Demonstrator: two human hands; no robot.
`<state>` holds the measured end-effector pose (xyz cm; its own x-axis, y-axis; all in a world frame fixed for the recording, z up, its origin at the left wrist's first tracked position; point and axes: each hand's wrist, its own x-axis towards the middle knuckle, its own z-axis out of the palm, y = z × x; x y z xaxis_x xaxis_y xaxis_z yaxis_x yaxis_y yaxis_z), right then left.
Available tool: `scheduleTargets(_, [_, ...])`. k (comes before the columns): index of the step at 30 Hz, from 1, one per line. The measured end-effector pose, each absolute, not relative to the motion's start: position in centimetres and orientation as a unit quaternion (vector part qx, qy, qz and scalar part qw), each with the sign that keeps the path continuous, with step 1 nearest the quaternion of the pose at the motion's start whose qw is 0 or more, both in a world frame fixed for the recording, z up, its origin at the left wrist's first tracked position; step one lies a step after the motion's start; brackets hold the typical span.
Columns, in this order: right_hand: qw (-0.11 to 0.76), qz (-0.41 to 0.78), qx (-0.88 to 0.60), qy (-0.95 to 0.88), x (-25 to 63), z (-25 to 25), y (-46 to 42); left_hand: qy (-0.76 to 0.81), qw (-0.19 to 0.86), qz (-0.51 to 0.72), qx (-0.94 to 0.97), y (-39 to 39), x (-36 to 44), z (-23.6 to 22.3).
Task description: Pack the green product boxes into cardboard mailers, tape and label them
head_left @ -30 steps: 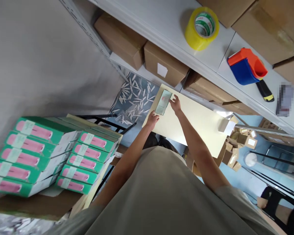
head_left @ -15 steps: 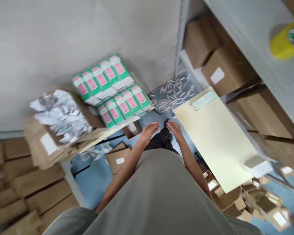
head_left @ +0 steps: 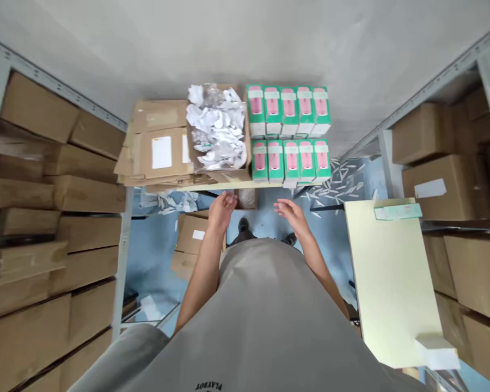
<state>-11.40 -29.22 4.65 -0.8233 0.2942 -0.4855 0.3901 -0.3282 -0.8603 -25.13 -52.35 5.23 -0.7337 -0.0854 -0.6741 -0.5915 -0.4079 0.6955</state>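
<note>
My left hand (head_left: 222, 211) hovers just below the front edge of the table (head_left: 228, 185), empty, its fingers loosely curved and apart. To its right, my right hand (head_left: 289, 212) is also in the air with fingers spread and nothing in them. Above the right hand, two rows of green-and-pink boxes (head_left: 291, 158) stand upright on the table. An open carton (head_left: 248, 163) full of crumpled white scraps and clear plastic (head_left: 216, 128) is beside them. Flattened cardboard boxes (head_left: 142, 158) with white labels are stacked at the table's left end.
Shelves with brown cartons (head_left: 90, 196) rise on the left, and more cartons (head_left: 428, 179) fill the right shelves. A pale side table (head_left: 392, 277) holds a flat green box (head_left: 397, 212) and a white box (head_left: 438, 353). White strips (head_left: 335, 185) litter the floor.
My view has turned left, so the table with the green boxes now lies straight ahead and the pale side table is at the right. Both hands have moved farther apart, still empty.
</note>
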Motion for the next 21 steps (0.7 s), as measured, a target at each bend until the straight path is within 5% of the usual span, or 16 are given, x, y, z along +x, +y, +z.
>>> scheduleTargets(9, [0.089,-0.751,0.231,0.612,-21.4,5.9,-44.3,0.467,0.065,0.785,-0.402,-68.3,-38.4,4.1])
scheduleTargets(21, [0.099,-0.708,0.278,0.642,-24.7,6.9,-49.5,0.364,0.157,0.806,-0.439,-71.0,-42.8,5.1])
